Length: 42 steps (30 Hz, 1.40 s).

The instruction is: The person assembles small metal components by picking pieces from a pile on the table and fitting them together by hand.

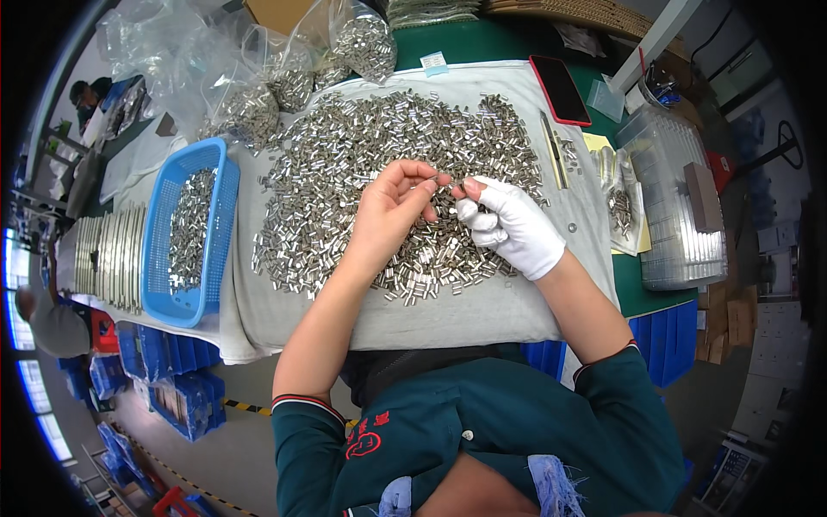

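Observation:
A broad heap of small shiny metal cylinders (336, 155) is spread over the pale cloth (362, 326) in front of me. Above its middle my left hand (398, 207), bare, pinches with thumb and fingertips. Close beside it my right hand (515, 226) wears a white glove that leaves the thumb tip and a fingertip uncovered, and its fingers are closed too. The fingertips of both hands nearly meet. Whatever they hold between them is too small to make out, though it may be one of the cylinders.
On the left stands a blue plastic basket (226, 220) with more cylinders, beside stacked ribbed trays (110, 258). Clear bags of cylinders (366, 47) lie at the back. Rightward are a phone (560, 90), tweezers (554, 151), a small filled bag (618, 202) and clear plastic boxes (668, 215).

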Each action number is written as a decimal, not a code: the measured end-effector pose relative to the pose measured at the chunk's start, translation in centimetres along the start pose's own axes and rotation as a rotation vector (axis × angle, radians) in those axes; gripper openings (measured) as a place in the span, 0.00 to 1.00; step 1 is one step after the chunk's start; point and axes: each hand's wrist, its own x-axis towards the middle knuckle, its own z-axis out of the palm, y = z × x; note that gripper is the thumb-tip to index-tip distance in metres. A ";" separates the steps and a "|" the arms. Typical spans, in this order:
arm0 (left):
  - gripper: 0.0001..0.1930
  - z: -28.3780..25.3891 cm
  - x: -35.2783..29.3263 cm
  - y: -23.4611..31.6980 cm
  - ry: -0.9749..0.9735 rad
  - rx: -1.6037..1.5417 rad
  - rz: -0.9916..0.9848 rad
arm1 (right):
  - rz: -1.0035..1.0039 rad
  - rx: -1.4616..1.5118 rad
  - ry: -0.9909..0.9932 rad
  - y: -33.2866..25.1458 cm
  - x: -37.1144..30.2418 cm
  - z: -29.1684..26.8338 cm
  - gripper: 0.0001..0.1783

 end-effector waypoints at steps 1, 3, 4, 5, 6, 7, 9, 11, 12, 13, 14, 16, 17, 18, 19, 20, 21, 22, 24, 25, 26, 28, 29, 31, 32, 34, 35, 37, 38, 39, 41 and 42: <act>0.07 -0.2 0.0 -0.2 0.007 -0.002 -0.029 | 0.003 -0.007 0.000 0.0 0.1 0.0 0.10; 0.07 -0.4 0.1 -0.3 0.013 -0.004 -0.058 | -0.001 -0.018 0.004 0.1 0.1 0.0 0.10; 0.07 -0.3 0.1 -0.4 0.004 -0.111 -0.101 | -0.004 -0.029 0.008 0.1 0.1 0.0 0.10; 0.07 -0.2 0.1 -0.5 -0.005 -0.218 -0.143 | -0.005 -0.028 0.010 0.1 0.1 0.1 0.10; 0.07 -0.1 0.1 -0.6 -0.005 -0.217 -0.144 | -0.011 -0.056 0.032 0.2 0.0 0.2 0.09; 0.07 0.1 0.0 -0.7 -0.027 -0.289 -0.168 | -0.016 -0.084 0.055 0.2 0.0 0.4 0.09; 0.08 0.5 -0.1 -0.7 -0.051 -0.360 -0.194 | -0.051 -0.116 0.059 0.6 0.0 0.2 0.09; 0.07 0.9 -0.2 -0.5 -0.048 -0.328 -0.179 | -0.085 -0.149 0.065 0.7 0.0 0.2 0.10; 0.07 1.0 -0.2 -0.6 -0.038 -0.307 -0.159 | -0.107 -0.165 0.069 0.7 0.0 0.2 0.11; 0.07 1.1 -0.3 -0.6 -0.039 -0.308 -0.161 | -0.128 -0.180 0.072 0.7 0.0 0.3 0.11; 0.07 1.2 -0.3 -0.5 -0.019 -0.292 -0.145 | -0.129 -0.174 0.080 0.7 0.0 0.2 0.12; 0.07 1.4 -0.3 -0.5 0.000 -0.276 -0.130 | -0.138 -0.180 0.093 0.6 -0.1 0.3 0.12; 0.08 1.5 -0.3 -0.6 0.000 -0.296 -0.142 | -0.147 -0.187 0.105 0.6 -0.1 0.3 0.12; 0.09 1.6 -0.3 -0.7 0.001 -0.316 -0.153 | -0.145 -0.185 0.106 0.6 -0.1 0.4 0.12; 0.09 1.5 -0.3 -0.8 0.002 -0.316 -0.156 | -0.157 -0.206 0.109 0.6 -0.1 0.5 0.12; 0.09 1.5 -0.4 -0.8 -0.016 -0.352 -0.166 | -0.170 -0.227 0.111 0.6 -0.2 0.5 0.12; 0.08 1.5 -0.4 -0.8 -0.033 -0.388 -0.176 | -0.170 -0.225 0.112 0.6 -0.2 0.5 0.12; 0.08 1.4 -0.5 -0.8 -0.034 -0.387 -0.178 | -0.159 -0.195 0.106 0.7 -0.2 0.6 0.11; 0.08 1.6 -0.5 -0.9 -0.055 -0.527 -0.246 | -0.149 -0.164 0.101 0.7 -0.1 0.5 0.11; 0.07 1.7 -0.5 -0.8 -0.051 -0.517 -0.263 | -0.121 -0.116 0.088 0.7 -0.1 0.4 0.10; 0.07 1.8 -0.5 -0.7 -0.052 -0.516 -0.263 | -0.093 -0.069 0.075 0.7 0.0 0.3 0.10; 0.07 1.8 -0.5 -0.5 -0.056 -0.571 -0.292 | -0.063 -0.020 0.063 0.6 0.1 0.2 0.09; 0.07 1.8 -0.5 -0.6 -0.056 -0.570 -0.293 | -0.033 0.027 0.052 0.6 0.1 0.2 0.09; 0.07 1.7 -0.5 -0.7 -0.064 -0.613 -0.326 | -0.043 -0.005 0.058 0.7 0.0 0.4 0.09; 0.07 1.7 -0.6 -0.7 -0.064 -0.612 -0.327 | -0.053 -0.038 0.065 0.7 -0.1 0.5 0.09; 0.07 1.7 -0.5 -0.7 -0.055 -0.605 -0.338 | -0.071 -0.061 0.077 0.8 -0.2 0.6 0.09; 0.07 1.6 -0.5 -0.8 -0.056 -0.603 -0.339 | -0.086 -0.086 0.090 0.8 -0.2 0.6 0.09; 0.06 1.5 -0.6 -1.1 -0.060 -0.460 -0.211 | -0.108 -0.117 0.083 0.7 -0.2 0.5 0.09; 0.06 1.6 -0.6 -0.9 -0.061 -0.459 -0.212 | -0.127 -0.149 0.075 0.7 -0.2 0.5 0.10; 0.07 1.6 -0.6 -0.7 -0.013 -0.317 -0.146 | -0.127 -0.149 0.075 0.6 -0.3 0.6 0.10; 0.08 1.6 -0.6 -0.6 0.035 -0.174 -0.081 | -0.172 -0.337 0.137 0.2 -0.5 1.0 0.12; 0.08 1.5 -0.6 -0.8 0.031 -0.122 -0.009 | -0.172 -0.337 0.136 0.1 -0.6 1.1 0.12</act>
